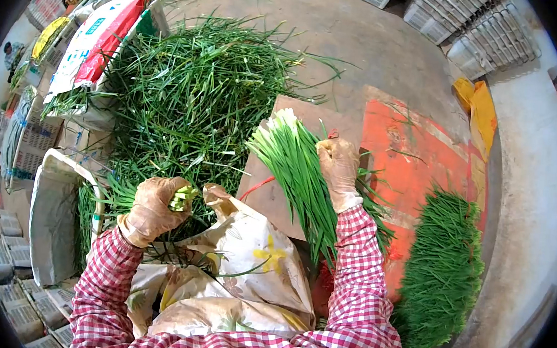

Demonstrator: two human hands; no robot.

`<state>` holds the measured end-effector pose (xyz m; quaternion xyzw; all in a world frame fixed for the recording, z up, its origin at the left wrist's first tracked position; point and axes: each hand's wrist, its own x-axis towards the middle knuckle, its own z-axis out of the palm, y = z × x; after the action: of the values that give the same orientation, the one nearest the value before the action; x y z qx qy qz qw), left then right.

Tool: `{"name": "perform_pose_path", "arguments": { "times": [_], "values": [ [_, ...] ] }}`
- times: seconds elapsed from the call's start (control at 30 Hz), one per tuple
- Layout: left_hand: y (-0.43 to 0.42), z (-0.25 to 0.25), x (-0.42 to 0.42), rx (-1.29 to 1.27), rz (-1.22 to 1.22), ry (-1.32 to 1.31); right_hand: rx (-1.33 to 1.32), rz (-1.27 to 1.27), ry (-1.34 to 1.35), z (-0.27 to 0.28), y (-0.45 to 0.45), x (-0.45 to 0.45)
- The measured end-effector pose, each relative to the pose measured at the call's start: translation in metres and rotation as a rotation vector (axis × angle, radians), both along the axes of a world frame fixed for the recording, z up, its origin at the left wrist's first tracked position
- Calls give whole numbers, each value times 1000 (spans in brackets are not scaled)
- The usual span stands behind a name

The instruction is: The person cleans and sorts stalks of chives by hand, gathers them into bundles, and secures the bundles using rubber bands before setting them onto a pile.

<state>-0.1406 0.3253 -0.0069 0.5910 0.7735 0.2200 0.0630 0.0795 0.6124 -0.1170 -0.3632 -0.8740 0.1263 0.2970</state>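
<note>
My left hand (156, 209), in a tan glove, is closed around a small bunch of chives (183, 198). Their pale cut ends point right and the green leaves trail left. My right hand (339, 169), also gloved, is closed beside a larger bundle of chives (293, 155). This bundle lies on a brown board (280, 215), white stem ends up and to the left. A bit of red shows just above my right fingers; what they grip, if anything, is hidden. A red tie (258, 189) lies at the bundle's left side.
A big heap of loose chives (193, 95) spreads ahead on the left. Neat chives (444, 265) are stacked on the right, by an orange sheet (391, 150). A white basket (59, 215) stands left; a patterned cloth (239, 262) covers my lap. Crates (492, 40) stand at the back right.
</note>
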Motion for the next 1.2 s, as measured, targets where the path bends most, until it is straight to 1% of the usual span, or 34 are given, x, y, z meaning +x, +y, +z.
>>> {"name": "perform_pose_path", "arguments": {
  "times": [0.07, 0.13, 0.17, 0.2, 0.27, 0.3, 0.33, 0.4, 0.43, 0.53, 0.57, 0.6, 0.63, 0.67, 0.73, 0.77, 0.8, 0.83, 0.87, 0.9, 0.93, 0.97, 1.0, 1.07, 1.1, 1.13, 1.2],
  "values": [
    [-3, 2, -3, -6, 23, -32, 1, -16, 10, 9, -7, 7],
    [-9, 2, -11, 10, 59, -49, -575, 11, 303, 25, -15, 21],
    [-11, 3, -12, 53, 60, -57, -721, 38, 369, 31, -18, 28],
    [-14, 4, -15, 59, 60, -57, -715, 39, 369, 38, -21, 31],
    [-19, 6, -19, 57, 100, -132, -908, 117, 496, 50, -25, 36],
    [-21, 8, -19, 53, 119, -171, -726, 52, 332, 41, -22, 29],
    [-19, 10, -17, 55, 114, -172, -608, 65, 115, 40, -21, 25],
    [-6, 15, -11, -7, 102, -158, -595, 116, 126, 6, -23, 17],
    [3, 18, -7, -101, 103, -170, -592, 124, 123, -1, -24, 16],
    [36, 7, 11, -56, -10, -214, -586, 85, 190, -9, -27, 16],
    [50, 15, 17, -263, -36, -185, -714, 88, 246, -8, -27, 18],
    [66, 7, 20, -398, -33, -104, -844, 90, 298, -8, -30, 19],
    [83, 4, 29, -338, -48, -107, -936, 89, 369, -8, -32, 19],
    [101, 2, 35, -340, -60, -136, -936, 89, 367, -8, -32, 19],
    [125, -20, 36, -226, -101, -136, -867, 107, 336, -5, -29, 21],
    [131, -21, 35, -229, -95, -140, -979, 121, 345, 8, -31, 24],
    [136, -24, 33, -282, -53, -146, -987, 121, 341, 15, -33, 25],
    [141, -27, 32, -336, -14, -152, -1033, 177, 406, 20, -34, 27],
    [142, -23, 30, -393, 66, -213, -1080, 229, 471, 24, -36, 29],
    [142, -25, 27, -389, 94, -282, -1078, 276, 483, 30, -38, 30],
    [140, -28, 22, -381, 124, -348, -1084, 272, 482, 33, -37, 31],
    [138, -31, 19, -366, 179, -357, -1121, 354, 497, 35, -34, 32],
    [136, -36, 14, -347, 199, -444, -1158, 438, 509, 36, -32, 34],
    [130, -32, 8, -356, 181, -503, -1182, 401, 508, 35, -25, 36],
    [127, -34, 7, -315, 205, -443, -1273, 419, 671, 33, -22, 37],
    [126, -37, 4, -314, 205, -443, -1360, 437, 836, 33, -20, 36],
    [124, -46, 0, -251, 159, -511, -1367, 436, 811, 32, -18, 31]
  ]
}}
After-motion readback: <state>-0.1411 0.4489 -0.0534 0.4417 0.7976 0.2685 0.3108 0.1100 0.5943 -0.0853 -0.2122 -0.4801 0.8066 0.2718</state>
